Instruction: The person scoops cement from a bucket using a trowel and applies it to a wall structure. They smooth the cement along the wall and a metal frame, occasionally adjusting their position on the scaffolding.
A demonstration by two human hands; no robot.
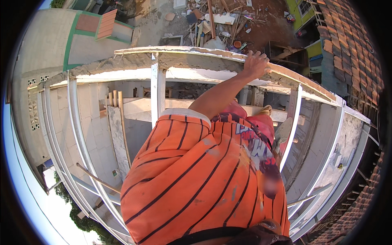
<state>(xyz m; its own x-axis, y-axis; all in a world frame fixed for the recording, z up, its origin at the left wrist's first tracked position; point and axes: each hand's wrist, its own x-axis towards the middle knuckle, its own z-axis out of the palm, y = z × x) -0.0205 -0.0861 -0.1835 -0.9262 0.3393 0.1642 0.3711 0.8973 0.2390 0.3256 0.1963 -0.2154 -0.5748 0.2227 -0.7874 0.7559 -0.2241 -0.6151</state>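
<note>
My left hand (255, 63) has its fingers wrapped over the edge of a pale board (306, 80) fixed along the top of a rough concrete beam (196, 62). My arm comes out of an orange, black-striped sleeve and stretches across the beam's near side. Below it, pale metal rafters (155, 94) meet the beam from my side. Part of my pink-clad leg and a tan sandal (266, 110) show over a lower plank (136, 107). My right hand cannot be seen.
More metal rafters (81, 134) span both sides above block walls and a drop. An upright plank with poles (118, 134) stands at left. Far below lies scrap wood and rubble (216, 24). Tiled roofs (347, 49) edge the right, a grey-and-green wall (90, 49) the upper left.
</note>
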